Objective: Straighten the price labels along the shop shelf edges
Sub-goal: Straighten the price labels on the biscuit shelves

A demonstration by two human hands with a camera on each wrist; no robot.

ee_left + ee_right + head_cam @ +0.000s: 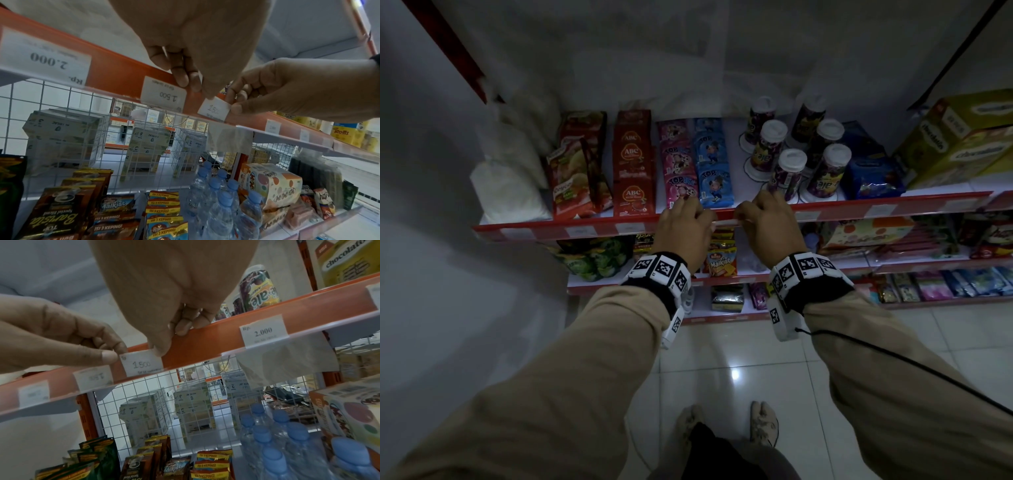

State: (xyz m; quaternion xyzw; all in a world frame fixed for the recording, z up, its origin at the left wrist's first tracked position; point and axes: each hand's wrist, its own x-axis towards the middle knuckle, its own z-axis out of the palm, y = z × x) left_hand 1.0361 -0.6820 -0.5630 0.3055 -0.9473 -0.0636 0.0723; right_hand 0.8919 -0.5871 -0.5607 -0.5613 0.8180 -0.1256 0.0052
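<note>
So a small white price label [144, 364] marked 1.500 is being held at both ends, right at the orange shelf edge strip [216, 334] of the upper shelf. The left hand [683, 228] has its thumb and forefinger pinched on the label's left end, and the right hand [768, 222] is pinched on the top right corner with its other fingers curled over the top of the strip (both hands are clamped on the same slip, basically). The label sits tilted, its lower edge tucked behind the clear plastic lip of the strip.

Just to the left, another 1.500 label [164, 95] is seated in the strip, and a printed 2.000 label [264, 331] is seated further along to the right. A clear plastic flap [287, 363] hangs under that one.

On the shelf above the hands, ABC sauce sachets [633, 168], pink and blue Top packs [697, 164] and cups with white lids [796, 157] are lined up. Below, water bottles with blue caps [281, 431] and Malkist packs [722, 265] are stocked in front of a white wire grid [82, 129].
</note>
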